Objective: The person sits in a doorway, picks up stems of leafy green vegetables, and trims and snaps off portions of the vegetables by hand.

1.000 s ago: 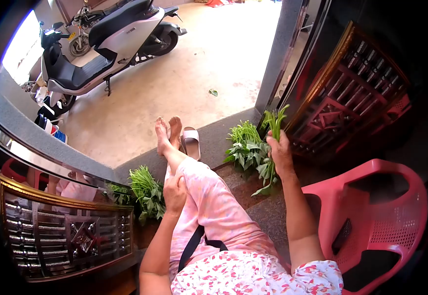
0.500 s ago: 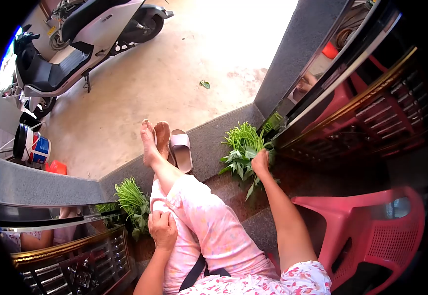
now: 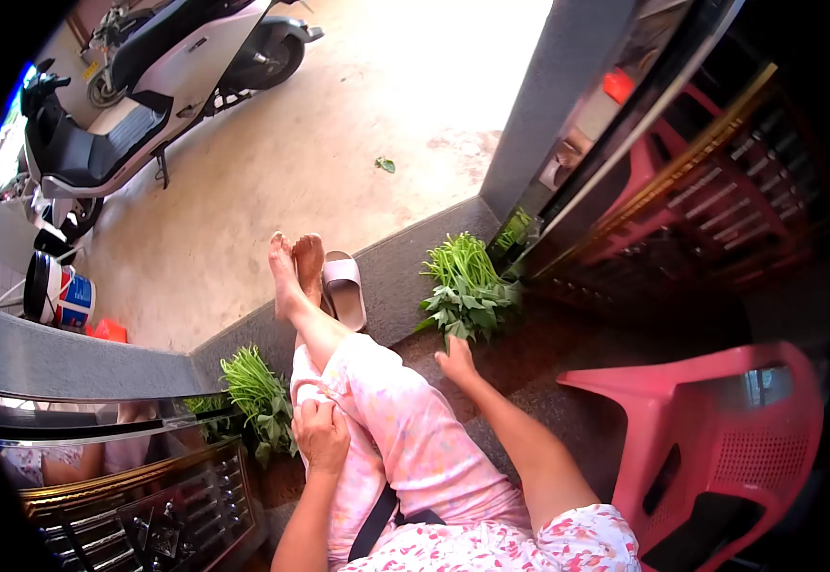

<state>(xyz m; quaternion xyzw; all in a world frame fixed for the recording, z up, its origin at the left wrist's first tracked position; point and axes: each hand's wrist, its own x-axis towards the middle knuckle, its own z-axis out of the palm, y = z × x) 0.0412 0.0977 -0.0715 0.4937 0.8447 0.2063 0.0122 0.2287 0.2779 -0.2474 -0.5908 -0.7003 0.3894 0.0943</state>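
My left hand [image 3: 321, 436] rests on the thigh of my pink patterned trousers [image 3: 415, 419], fingers curled in. Whatever they hold, if anything, is hidden. My right hand [image 3: 456, 361] is just below a heap of leafy green stems [image 3: 467, 286] on the right. Its thumb and forefinger look apart near the lowest leaf tips; whether they touch a leaf is unclear. The heap has pale green stalks pointing away and broad leaves toward me. A smaller bunch of the same greens [image 3: 259, 396] lies to the left of my legs.
My bare feet are crossed by a slipper [image 3: 344, 289] on the stone sill [image 3: 396, 272]. A pink plastic chair [image 3: 691, 419] stands at right. Decorated door panels [image 3: 162, 496] flank both sides. Beyond are a scooter [image 3: 129, 124], a bucket [image 3: 74, 297] and a loose leaf [image 3: 385, 165].
My right hand has come away from the right heap's upper side, moving left and toward me to its lower leaf edge. My left hand stays on the thigh. The view has shifted slightly.
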